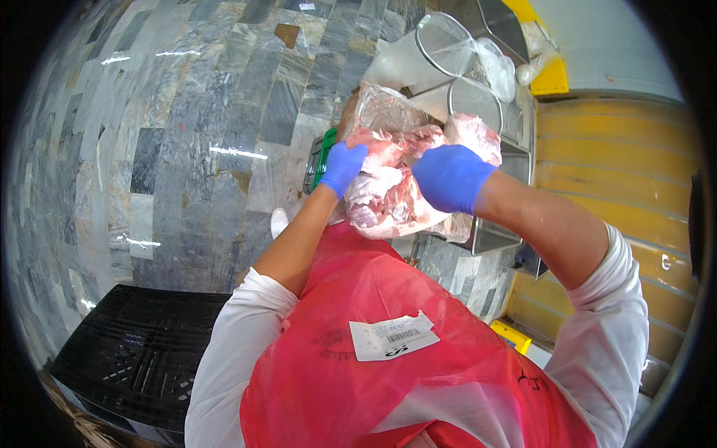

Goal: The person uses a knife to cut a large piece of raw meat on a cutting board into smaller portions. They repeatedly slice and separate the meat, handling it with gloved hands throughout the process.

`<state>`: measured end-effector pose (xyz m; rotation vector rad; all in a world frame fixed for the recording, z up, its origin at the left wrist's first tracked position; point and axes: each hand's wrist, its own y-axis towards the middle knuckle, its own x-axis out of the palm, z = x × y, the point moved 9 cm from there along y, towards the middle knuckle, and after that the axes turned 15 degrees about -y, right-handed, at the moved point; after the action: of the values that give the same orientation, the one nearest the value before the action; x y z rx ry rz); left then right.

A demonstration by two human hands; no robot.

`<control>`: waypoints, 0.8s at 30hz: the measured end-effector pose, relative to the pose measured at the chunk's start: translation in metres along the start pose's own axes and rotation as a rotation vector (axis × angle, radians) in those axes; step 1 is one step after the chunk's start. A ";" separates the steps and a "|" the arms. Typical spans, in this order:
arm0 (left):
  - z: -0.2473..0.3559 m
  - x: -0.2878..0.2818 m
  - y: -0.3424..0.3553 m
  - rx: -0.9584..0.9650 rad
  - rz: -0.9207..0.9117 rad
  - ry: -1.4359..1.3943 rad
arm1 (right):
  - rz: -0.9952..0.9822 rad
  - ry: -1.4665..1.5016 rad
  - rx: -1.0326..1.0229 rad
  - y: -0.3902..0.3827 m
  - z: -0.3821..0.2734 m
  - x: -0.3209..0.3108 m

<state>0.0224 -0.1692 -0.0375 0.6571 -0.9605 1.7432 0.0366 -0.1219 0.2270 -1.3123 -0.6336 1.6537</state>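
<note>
Left hand point(342, 167) and right hand point(450, 178) — both blue-gloved, raised, fingers curled.

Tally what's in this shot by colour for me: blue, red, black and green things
Blue gloved hands: 2, left hand and right hand, both on the raw meat
Red apron: 1
Black crate: 1
Green crate: 1
Total: 5

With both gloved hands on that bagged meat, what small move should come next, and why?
Probably lower the meat into the steel tray just under it. Left hand and right hand both grip it, held up in a clear bag, so it appears unsupported.
</note>
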 end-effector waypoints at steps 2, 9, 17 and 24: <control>0.001 -0.002 0.005 0.040 -0.035 0.033 | -0.205 -0.089 -0.001 0.011 -0.001 -0.028; -0.028 -0.018 0.043 0.044 -0.112 0.215 | -0.185 -0.088 -0.031 0.059 0.001 -0.029; -0.011 -0.023 0.043 0.135 -0.021 0.237 | -0.233 -0.161 -0.008 0.087 -0.007 -0.050; 0.003 -0.019 0.011 -0.095 0.109 0.235 | -0.361 -0.327 -0.152 0.147 -0.017 -0.034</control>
<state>0.0185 -0.1835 -0.0544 0.3353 -0.9224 1.8114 0.0052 -0.2218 0.1171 -0.9634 -1.1405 1.5485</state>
